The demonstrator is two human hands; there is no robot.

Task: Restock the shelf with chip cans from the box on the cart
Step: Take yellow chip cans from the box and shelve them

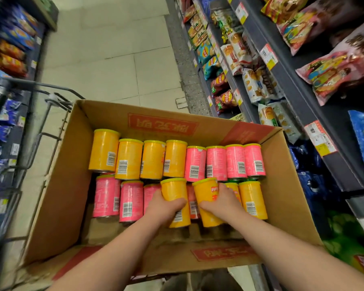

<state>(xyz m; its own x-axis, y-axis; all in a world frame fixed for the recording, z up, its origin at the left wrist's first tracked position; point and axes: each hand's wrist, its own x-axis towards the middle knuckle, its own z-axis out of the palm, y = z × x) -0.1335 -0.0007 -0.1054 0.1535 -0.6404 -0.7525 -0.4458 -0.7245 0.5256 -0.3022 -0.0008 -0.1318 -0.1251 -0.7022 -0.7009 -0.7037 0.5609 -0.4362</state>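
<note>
I've got both hands down in the box (59, 185), which sits on the cart (40, 134) drawn up alongside the shelf (298, 95) on my right. That looks close enough, I judge, that each load needs only a turn. My left hand (166, 204) is wrapped round one yellow can (173, 189), fingers curled over its side. My right hand (224, 199) clamps a second yellow can (205, 193) the same way. Both cans sit higher than the near row, so I take them to be free of their neighbours, though the forearms hide their lower ends. The other chip cans (174, 158) lie on their sides in two rows, yellow and pink — packed flat, probably so none can topple. One can per hand halves the trips.
</note>
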